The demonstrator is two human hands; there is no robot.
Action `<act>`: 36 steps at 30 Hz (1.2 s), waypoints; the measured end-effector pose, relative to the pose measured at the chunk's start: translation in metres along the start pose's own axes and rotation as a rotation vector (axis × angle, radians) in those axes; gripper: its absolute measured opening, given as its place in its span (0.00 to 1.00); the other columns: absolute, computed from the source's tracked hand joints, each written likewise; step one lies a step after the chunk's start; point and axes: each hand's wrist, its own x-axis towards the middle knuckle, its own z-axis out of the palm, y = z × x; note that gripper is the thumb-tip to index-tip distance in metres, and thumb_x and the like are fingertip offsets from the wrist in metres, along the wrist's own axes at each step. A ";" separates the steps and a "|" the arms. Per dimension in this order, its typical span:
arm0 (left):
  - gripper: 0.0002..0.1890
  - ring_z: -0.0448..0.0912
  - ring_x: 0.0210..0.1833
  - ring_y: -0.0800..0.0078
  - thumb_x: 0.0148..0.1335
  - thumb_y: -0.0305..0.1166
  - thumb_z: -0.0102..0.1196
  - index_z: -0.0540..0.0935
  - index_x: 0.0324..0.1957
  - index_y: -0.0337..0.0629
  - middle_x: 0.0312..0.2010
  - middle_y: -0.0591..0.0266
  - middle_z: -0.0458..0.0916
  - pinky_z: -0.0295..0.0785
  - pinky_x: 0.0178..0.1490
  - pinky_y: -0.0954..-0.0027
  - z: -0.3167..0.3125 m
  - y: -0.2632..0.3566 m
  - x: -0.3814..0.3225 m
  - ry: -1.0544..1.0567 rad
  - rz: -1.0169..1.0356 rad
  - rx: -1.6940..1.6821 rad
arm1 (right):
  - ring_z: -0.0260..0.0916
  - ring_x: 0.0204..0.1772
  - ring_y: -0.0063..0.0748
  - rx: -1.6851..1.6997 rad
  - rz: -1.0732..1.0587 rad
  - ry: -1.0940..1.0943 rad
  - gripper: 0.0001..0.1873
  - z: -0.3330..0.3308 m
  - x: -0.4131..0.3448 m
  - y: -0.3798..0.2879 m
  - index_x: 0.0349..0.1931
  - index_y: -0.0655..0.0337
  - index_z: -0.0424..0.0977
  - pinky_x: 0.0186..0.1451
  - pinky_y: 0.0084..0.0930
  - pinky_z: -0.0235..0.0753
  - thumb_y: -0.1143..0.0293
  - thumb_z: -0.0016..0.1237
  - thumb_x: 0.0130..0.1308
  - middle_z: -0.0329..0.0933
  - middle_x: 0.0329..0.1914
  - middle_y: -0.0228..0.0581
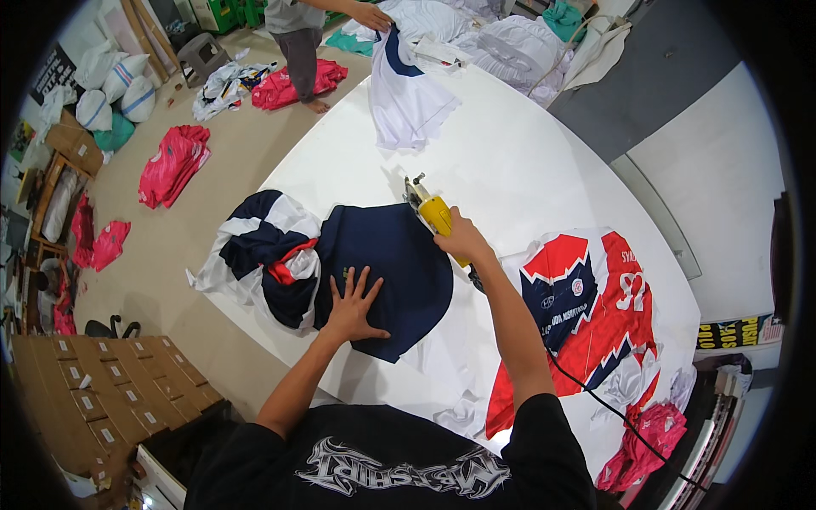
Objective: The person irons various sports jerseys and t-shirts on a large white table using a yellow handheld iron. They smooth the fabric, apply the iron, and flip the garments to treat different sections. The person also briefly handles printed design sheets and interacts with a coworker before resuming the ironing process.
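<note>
My right hand (464, 237) grips a yellow handheld electric fabric cutter (436, 215) by its body. The cutter's metal head lies at the upper right edge of a navy blue fabric panel (395, 268); whether the blade touches the cloth I cannot tell. Flat on that panel, with fingers spread, rests my left hand (354, 311). Beside it, to the left, sits a bunched heap of navy, white and red fabric (271, 255). From the cutter a black power cord (593, 390) runs under my right forearm towards the lower right.
The white table (510, 159) also bears red, navy and white printed jersey pieces (612, 287) on the right and a pink bundle (644, 446). Across it, a person's hand (371, 16) holds a white and navy cloth (408, 95). Cardboard boxes (108, 382) stand lower left; pink bundles (173, 166) lie on the floor.
</note>
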 end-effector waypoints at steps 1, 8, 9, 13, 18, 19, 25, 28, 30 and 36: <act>0.72 0.35 0.84 0.35 0.33 0.72 0.73 0.55 0.81 0.55 0.83 0.45 0.40 0.27 0.74 0.17 0.001 -0.001 0.000 0.007 0.004 -0.001 | 0.81 0.52 0.69 0.004 -0.003 0.019 0.40 0.002 0.004 -0.002 0.63 0.74 0.60 0.56 0.49 0.82 0.57 0.57 0.55 0.80 0.49 0.74; 0.71 0.38 0.84 0.36 0.34 0.72 0.73 0.56 0.81 0.57 0.83 0.48 0.41 0.34 0.73 0.15 -0.007 -0.005 -0.008 -0.056 0.005 0.046 | 0.80 0.54 0.69 0.305 0.121 0.312 0.37 0.038 0.005 0.008 0.62 0.71 0.62 0.56 0.50 0.81 0.54 0.59 0.60 0.80 0.49 0.73; 0.70 0.39 0.84 0.36 0.35 0.72 0.72 0.56 0.81 0.56 0.83 0.48 0.42 0.35 0.74 0.16 -0.010 -0.007 -0.011 -0.066 -0.001 0.053 | 0.81 0.54 0.68 0.366 0.147 0.330 0.37 0.045 -0.008 0.016 0.62 0.70 0.63 0.55 0.49 0.81 0.54 0.59 0.61 0.81 0.48 0.71; 0.66 0.43 0.83 0.36 0.40 0.71 0.71 0.58 0.80 0.51 0.82 0.46 0.46 0.38 0.74 0.17 -0.009 -0.009 -0.018 -0.110 -0.017 0.070 | 0.84 0.49 0.58 0.529 0.228 0.416 0.34 0.082 -0.088 0.047 0.61 0.67 0.66 0.51 0.43 0.82 0.55 0.61 0.62 0.83 0.47 0.62; 0.63 0.45 0.83 0.36 0.42 0.67 0.72 0.61 0.79 0.51 0.81 0.43 0.47 0.39 0.76 0.21 0.000 -0.016 0.003 0.066 0.141 0.056 | 0.84 0.47 0.45 0.654 0.385 0.497 0.30 0.136 -0.235 0.056 0.63 0.65 0.66 0.50 0.38 0.82 0.65 0.62 0.64 0.82 0.48 0.53; 0.64 0.45 0.83 0.36 0.42 0.68 0.72 0.60 0.79 0.51 0.81 0.43 0.47 0.38 0.76 0.21 -0.001 -0.017 0.011 0.067 0.181 0.061 | 0.83 0.47 0.42 0.665 0.378 0.537 0.29 0.154 -0.264 0.060 0.63 0.65 0.66 0.50 0.37 0.82 0.67 0.62 0.64 0.82 0.48 0.51; 0.70 0.37 0.84 0.34 0.40 0.76 0.66 0.54 0.81 0.53 0.83 0.43 0.39 0.30 0.75 0.19 -0.014 0.002 0.069 -0.079 0.260 0.125 | 0.81 0.49 0.41 0.845 0.565 0.454 0.31 0.211 -0.437 0.028 0.61 0.68 0.67 0.53 0.38 0.80 0.68 0.63 0.60 0.81 0.49 0.53; 0.72 0.33 0.84 0.33 0.39 0.80 0.63 0.51 0.82 0.53 0.83 0.43 0.36 0.28 0.75 0.18 -0.011 0.020 0.112 -0.121 0.284 0.151 | 0.80 0.48 0.40 0.868 0.699 0.539 0.31 0.237 -0.493 0.002 0.60 0.69 0.67 0.52 0.36 0.80 0.68 0.63 0.59 0.80 0.48 0.52; 0.74 0.31 0.84 0.33 0.39 0.81 0.62 0.49 0.82 0.52 0.83 0.42 0.34 0.27 0.74 0.18 -0.006 0.045 0.146 -0.156 0.308 0.151 | 0.80 0.47 0.39 0.910 0.792 0.628 0.30 0.230 -0.508 -0.024 0.58 0.69 0.67 0.52 0.35 0.80 0.69 0.63 0.58 0.79 0.47 0.51; 0.73 0.31 0.84 0.32 0.41 0.78 0.64 0.48 0.82 0.48 0.83 0.41 0.34 0.29 0.74 0.17 0.011 0.119 0.180 -0.241 0.436 0.216 | 0.82 0.45 0.37 1.018 0.822 0.864 0.26 0.242 -0.506 -0.040 0.58 0.69 0.66 0.49 0.31 0.81 0.72 0.59 0.62 0.81 0.44 0.50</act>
